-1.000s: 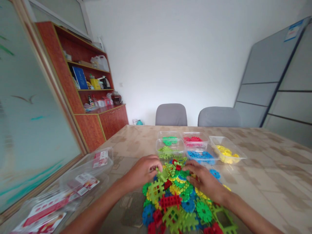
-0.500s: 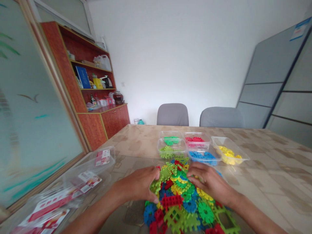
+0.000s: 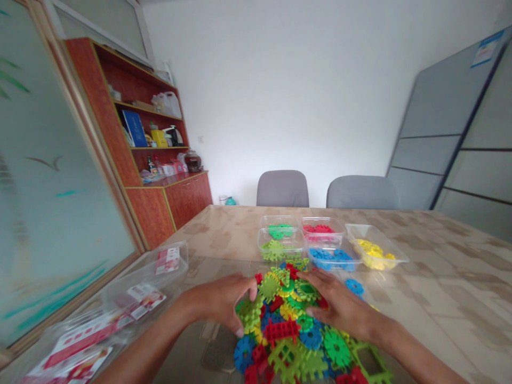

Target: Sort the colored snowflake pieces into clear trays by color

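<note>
1. Red-and-white labels (image 3: 146,297) on the clear plastic packaging (image 3: 124,277): print too blurred to read.
2. Blue-and-white sticker (image 3: 487,49) on the grey cabinet (image 3: 432,106): its lettering is illegible.
3. Blue folder (image 3: 135,129): its faint cover marks are too small to read.

My right fingers (image 3: 314,282) cover part of the pile of plastic pieces (image 3: 282,330); the pieces beneath cannot be identified. My left fingers (image 3: 252,288) are partly concealed by the back of the hand, and contact at their tips cannot be determined. The pile's near end and both my forearms (image 3: 164,330) are cut off by the bottom edge. Print on the labels (image 3: 88,333) is too blurred to read. The desk (image 3: 448,266) hides the lower chairs (image 3: 282,188).
</note>
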Demonstrator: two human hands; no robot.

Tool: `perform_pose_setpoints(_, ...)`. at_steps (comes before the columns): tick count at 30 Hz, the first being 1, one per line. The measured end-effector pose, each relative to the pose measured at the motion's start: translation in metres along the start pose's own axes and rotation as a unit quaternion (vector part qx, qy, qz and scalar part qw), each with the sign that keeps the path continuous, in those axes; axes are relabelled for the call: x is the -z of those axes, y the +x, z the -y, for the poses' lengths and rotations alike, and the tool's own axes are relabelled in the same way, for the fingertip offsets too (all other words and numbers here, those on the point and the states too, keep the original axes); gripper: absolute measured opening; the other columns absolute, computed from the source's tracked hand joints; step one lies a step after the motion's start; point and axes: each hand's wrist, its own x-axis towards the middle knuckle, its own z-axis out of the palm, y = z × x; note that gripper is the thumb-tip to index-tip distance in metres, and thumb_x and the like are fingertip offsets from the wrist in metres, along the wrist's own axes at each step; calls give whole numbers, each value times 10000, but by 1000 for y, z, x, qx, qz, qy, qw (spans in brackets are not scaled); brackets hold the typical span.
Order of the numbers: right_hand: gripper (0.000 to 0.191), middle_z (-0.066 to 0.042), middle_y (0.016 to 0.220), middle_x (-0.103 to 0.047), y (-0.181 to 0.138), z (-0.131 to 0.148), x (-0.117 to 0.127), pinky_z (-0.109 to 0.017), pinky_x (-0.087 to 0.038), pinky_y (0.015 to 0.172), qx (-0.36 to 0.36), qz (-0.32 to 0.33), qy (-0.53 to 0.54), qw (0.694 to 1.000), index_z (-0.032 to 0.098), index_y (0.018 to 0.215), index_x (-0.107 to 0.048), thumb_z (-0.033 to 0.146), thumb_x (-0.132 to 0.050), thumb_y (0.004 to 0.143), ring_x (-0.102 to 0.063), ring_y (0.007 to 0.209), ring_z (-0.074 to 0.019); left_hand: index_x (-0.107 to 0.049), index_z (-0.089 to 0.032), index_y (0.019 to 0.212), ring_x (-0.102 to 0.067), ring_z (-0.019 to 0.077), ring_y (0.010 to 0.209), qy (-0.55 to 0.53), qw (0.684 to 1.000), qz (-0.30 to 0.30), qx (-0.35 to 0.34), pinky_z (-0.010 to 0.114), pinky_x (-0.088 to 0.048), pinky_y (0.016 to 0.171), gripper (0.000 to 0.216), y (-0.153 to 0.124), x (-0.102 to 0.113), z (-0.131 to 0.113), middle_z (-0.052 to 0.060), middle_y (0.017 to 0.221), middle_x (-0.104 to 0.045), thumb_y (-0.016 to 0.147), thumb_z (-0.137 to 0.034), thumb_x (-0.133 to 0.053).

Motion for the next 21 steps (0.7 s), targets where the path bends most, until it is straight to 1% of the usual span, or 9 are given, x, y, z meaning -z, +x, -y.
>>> perform_pose_setpoints(3,649,-141,1416,-472,-1,0,2,-576,-334,1069,-24,14,5,1000,242,1417,-395,310,-626,815,-373,1329,-345,-519,-221,993,-535,204,893,2,1000,-8,16,240,-375,695,487,2,-2,-3,-4,989,-574,596,-272,-796)
perform_pose_setpoints(6,638,-154,1433,-447,-1,2,7,-560,-319,1085,-34,23,9,999,211,1416,-401,301,-616,822,-361,1340,-338,-528,-213,983,-535,189,883,2,999,-31,12,239,-372,714,424,6,-4,-6,-13,978,-578,629,-213,-762)
perform_pose_setpoints(8,629,-156,1432,-447,-1,2,10,-566,-316,1082,-29,23,19,999,206,1411,-407,320,-613,828,-366,1336,-337,-528,-210,966,-534,179,870,-1,999,-52,12,237,-374,717,382,8,-5,-8,-19,957,-575,650,-201,-742)
perform_pose_setpoints(11,621,-173,1435,-440,-2,-1,10,-579,-318,1072,-34,22,24,999,186,1406,-412,334,-605,835,-376,1328,-348,-524,-214,971,-537,172,860,-8,997,-71,12,234,-384,709,388,7,-2,-7,-23,941,-577,647,-200,-739)
perform_pose_setpoints(13,599,-172,1424,-455,-2,-3,8,-578,-328,1065,-41,11,20,999,192,1394,-428,310,-602,833,-393,1316,-348,-529,-224,1003,-544,173,873,-10,998,-67,17,239,-396,718,408,3,2,-7,-22,961,-588,650,-200,-733)
perform_pose_setpoints(16,585,-154,1396,-487,-1,-6,3,-550,-351,1060,-38,-6,9,999,205,1370,-453,262,-615,811,-418,1300,-332,-543,-228,1027,-562,188,879,1,999,-37,37,245,-412,710,435,-3,5,-11,-18,975,-611,647,-244,-752)
perform_pose_setpoints(19,619,-147,1367,-505,1,-5,1,-510,-370,1058,-30,-24,6,999,199,1361,-457,206,-639,769,-444,1280,-313,-543,-223,1062,-580,214,874,33,997,-19,63,260,-421,701,522,-3,2,-15,-1,976,-629,614,-315,-794)
perform_pose_setpoints(21,635,-136,1334,-528,3,-3,3,-504,-383,1046,-31,-37,15,999,213,1343,-473,181,-663,738,-465,1257,-312,-538,-213,1080,-583,239,910,52,995,-25,76,280,-427,732,564,0,-3,-16,26,1025,-632,602,-344,-809)
